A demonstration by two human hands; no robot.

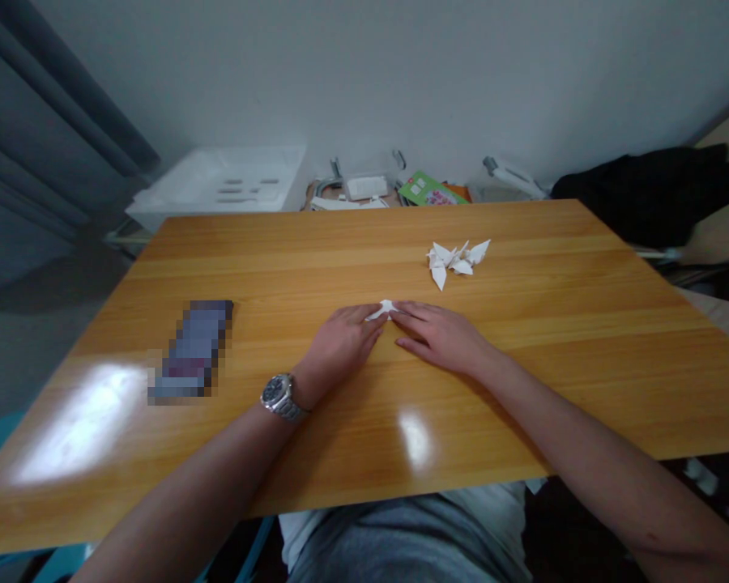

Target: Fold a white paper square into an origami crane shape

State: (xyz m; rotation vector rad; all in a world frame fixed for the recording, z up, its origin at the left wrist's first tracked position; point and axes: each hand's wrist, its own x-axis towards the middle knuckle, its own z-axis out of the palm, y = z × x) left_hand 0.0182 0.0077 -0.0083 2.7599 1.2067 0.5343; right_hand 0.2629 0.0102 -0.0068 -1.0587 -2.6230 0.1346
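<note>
A small white folded paper (384, 309) lies on the wooden table (522, 389) near its middle. My left hand (340, 344), with a metal watch on the wrist, lies over the paper's left part, fingers together and pressing down. My right hand (441, 336) lies flat beside it, fingertips on the paper's right edge. Most of the paper is hidden under the fingers. Farther back and to the right lie finished white paper cranes (455, 259), apart from both hands.
A blurred dark flat object (193, 350) lies on the table's left side. Behind the table, a white plastic box (224, 182), small items and a green packet (428, 190) sit on the floor by the wall. Dark cloth (650, 190) lies at the right.
</note>
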